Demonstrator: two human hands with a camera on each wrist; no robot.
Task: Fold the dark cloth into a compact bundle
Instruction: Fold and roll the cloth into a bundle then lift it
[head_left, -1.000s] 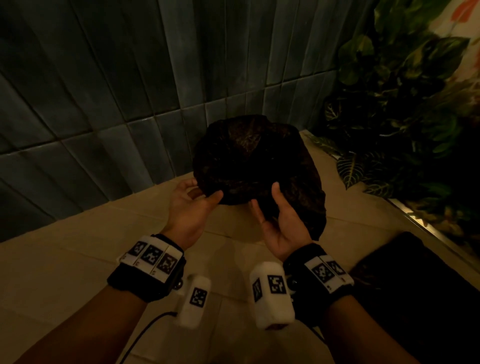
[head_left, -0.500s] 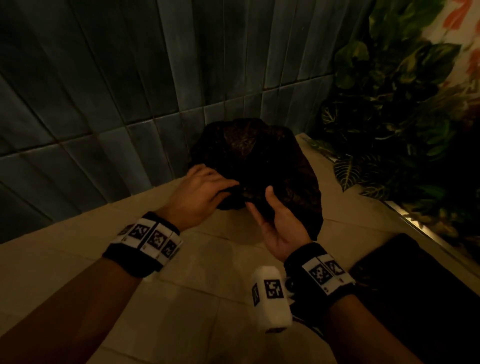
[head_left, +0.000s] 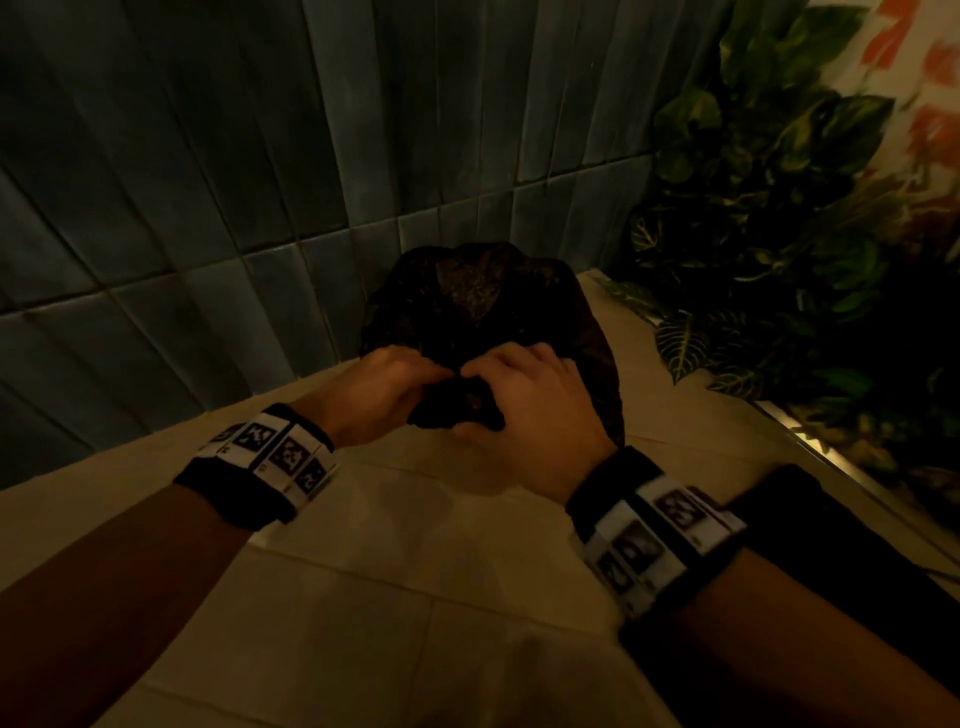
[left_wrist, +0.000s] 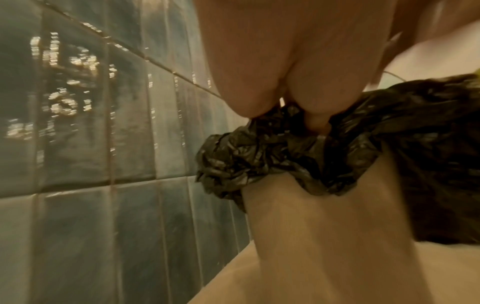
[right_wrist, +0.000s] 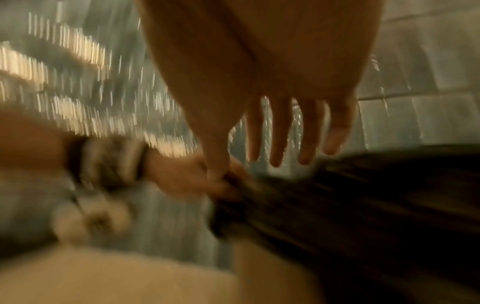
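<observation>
The dark cloth (head_left: 483, 312), crinkled and shiny, lies heaped on the beige counter against the tiled wall. My left hand (head_left: 384, 384) is palm down at its near edge. The left wrist view shows this left hand (left_wrist: 298, 123) pinching a bunched fold of the cloth (left_wrist: 259, 156). My right hand (head_left: 524, 405) sits palm down beside it, over the same bunch. In the blurred right wrist view, the right hand (right_wrist: 280, 133) holds its fingers straight above the cloth (right_wrist: 363, 205). Its thumb reaches down to the bunch next to the left hand (right_wrist: 182, 176).
A blue-grey tiled wall (head_left: 208, 208) rises right behind the cloth. Leafy plants (head_left: 779, 260) crowd the right side of the counter (head_left: 415, 571). A flat dark object (head_left: 841, 561) lies at the counter's near right, beside my right forearm.
Both hands turned from palm up to palm down. The left closed on the cloth's near edge; the right came out from under the cloth and met it there.
</observation>
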